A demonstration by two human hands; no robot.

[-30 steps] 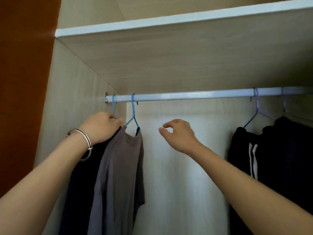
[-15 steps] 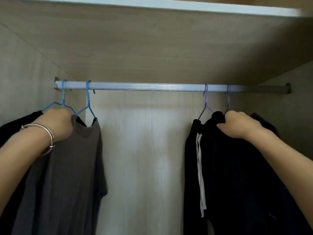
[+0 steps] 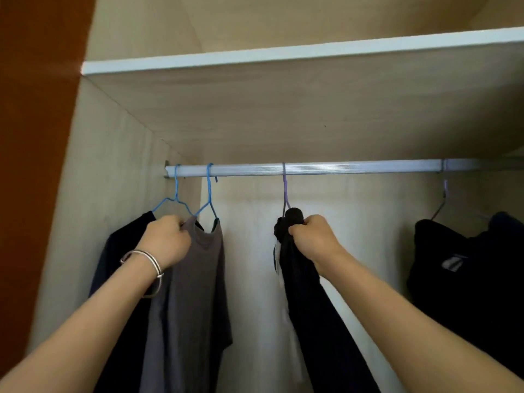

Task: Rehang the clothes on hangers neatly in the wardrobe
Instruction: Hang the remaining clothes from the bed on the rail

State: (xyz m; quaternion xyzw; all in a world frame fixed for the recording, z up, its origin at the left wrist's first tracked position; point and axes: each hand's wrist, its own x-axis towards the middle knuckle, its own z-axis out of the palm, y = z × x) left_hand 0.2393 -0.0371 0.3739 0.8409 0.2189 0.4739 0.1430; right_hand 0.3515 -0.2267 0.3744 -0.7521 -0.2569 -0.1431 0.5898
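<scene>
A silver rail (image 3: 340, 168) spans the wardrobe. At its left end two blue hangers (image 3: 209, 191) carry a dark garment (image 3: 124, 245) and a grey T-shirt (image 3: 195, 293). My left hand (image 3: 167, 239), with bangles on the wrist, is closed on the grey T-shirt's shoulder between them. In the middle a purple hanger (image 3: 285, 188) holds a black garment with a white stripe (image 3: 309, 307); my right hand (image 3: 314, 236) grips its top just below the hook. Another dark garment (image 3: 465, 268) hangs from a purple hanger (image 3: 445, 191) at the far right.
A wooden shelf with a white front edge (image 3: 283, 52) lies above the rail. The wardrobe's left side wall (image 3: 107, 194) stands close beside the blue hangers. An orange-brown surface (image 3: 37, 137) borders the wardrobe on the left.
My right hand reached right, took hold of the black striped garment and slid it on its hanger leftwards to the middle of the rail. My left hand stayed on the grey T-shirt.
</scene>
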